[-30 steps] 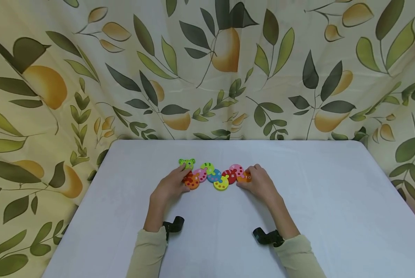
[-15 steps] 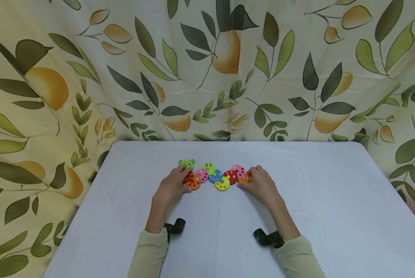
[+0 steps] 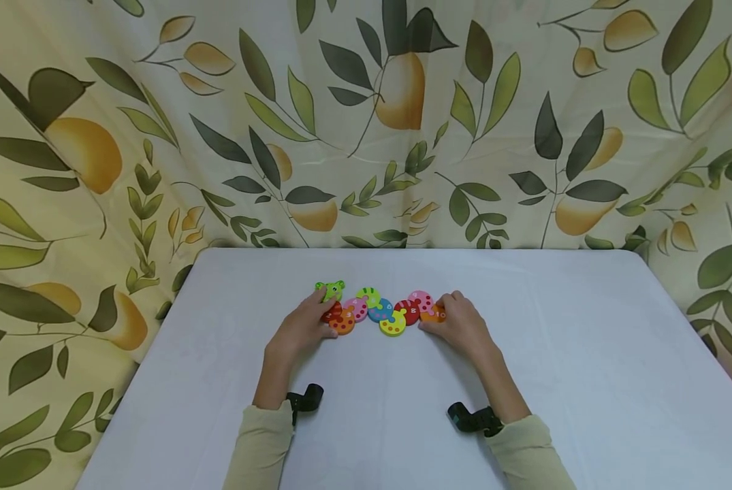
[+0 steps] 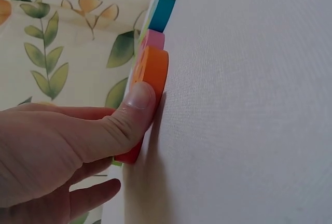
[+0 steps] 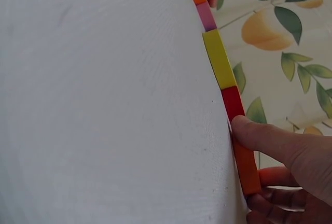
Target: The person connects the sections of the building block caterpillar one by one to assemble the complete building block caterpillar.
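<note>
A caterpillar jigsaw puzzle of linked round wooden pieces lies flat in a zigzag row on the white table. Its green animal head is at the left end. My left hand holds that end, its thumb on the edge of an orange piece in the left wrist view and its fingers partly covering a red piece. At the other end, my right hand grips the last orange piece between thumb and fingers. Pink, green, blue, yellow and red pieces link the two ends.
The white-covered table spreads around the puzzle on all sides. Behind its far edge hangs a curtain printed with leaves and fruit. A black camera sits on the left wrist, another black camera on the right.
</note>
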Tool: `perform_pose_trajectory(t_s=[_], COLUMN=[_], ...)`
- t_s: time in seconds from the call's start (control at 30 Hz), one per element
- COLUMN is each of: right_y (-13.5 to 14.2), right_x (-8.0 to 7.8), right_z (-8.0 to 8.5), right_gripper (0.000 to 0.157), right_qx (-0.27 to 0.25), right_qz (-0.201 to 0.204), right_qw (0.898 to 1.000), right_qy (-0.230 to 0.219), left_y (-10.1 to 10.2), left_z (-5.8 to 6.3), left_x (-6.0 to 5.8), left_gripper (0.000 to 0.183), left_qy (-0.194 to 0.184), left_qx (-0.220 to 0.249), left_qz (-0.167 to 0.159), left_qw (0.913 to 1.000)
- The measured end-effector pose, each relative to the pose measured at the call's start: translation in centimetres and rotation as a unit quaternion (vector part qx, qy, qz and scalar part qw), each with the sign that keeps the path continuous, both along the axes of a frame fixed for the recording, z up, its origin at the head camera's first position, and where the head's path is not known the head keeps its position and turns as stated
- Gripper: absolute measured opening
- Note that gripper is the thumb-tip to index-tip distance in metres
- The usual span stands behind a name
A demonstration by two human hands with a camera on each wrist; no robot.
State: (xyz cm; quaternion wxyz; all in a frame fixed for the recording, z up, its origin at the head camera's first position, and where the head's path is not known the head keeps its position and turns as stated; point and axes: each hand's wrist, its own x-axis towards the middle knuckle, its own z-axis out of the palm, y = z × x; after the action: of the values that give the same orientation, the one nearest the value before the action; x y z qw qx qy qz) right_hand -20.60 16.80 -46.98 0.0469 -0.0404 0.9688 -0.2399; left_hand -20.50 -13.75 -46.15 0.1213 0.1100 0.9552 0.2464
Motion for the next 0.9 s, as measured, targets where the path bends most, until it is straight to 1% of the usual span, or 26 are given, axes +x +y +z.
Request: perform_pose_trajectory(t_s=[0.23,0.43,0.67,0.8,0.9], right_y=[0.03,0.12,0.08,0.02,0.04], right_x=[-0.05,0.00,-0.07,0.03,0.17], right_z=[-0.23,-0.30,-0.21,-0.10,0.11], right_gripper=[0.057,0.056,0.056,0.056,0.055], right_qx=[-0.005,-0.003,-0.003,-0.007,-0.010], right_qz=[0.002,0.005,0.005,0.007,0.001], right_qw=[1.000,1.000,1.000,1.000,1.000], right_qy=[-0.004,0.000,0.004,-0.002,-0.012], left_y=[-0.04,0.08,0.13,0.12,0.28], left_z=[-0.19,-0.17,-0.09,0.03,0.16], left_x=[0.14,0.28,0.14,0.23,0.33], left_gripper=[0.078,0.080,0.080,0.081,0.079], left_qy=[-0.005,-0.008,0.001,-0.004,-0.004], left_qx=[0.008,0.002,0.001,-0.002,-0.004], left_qz=[0.004,0.009,0.007,0.005,-0.002], left_qw=[0.9999,0.9999,1.0000,1.0000,1.0000])
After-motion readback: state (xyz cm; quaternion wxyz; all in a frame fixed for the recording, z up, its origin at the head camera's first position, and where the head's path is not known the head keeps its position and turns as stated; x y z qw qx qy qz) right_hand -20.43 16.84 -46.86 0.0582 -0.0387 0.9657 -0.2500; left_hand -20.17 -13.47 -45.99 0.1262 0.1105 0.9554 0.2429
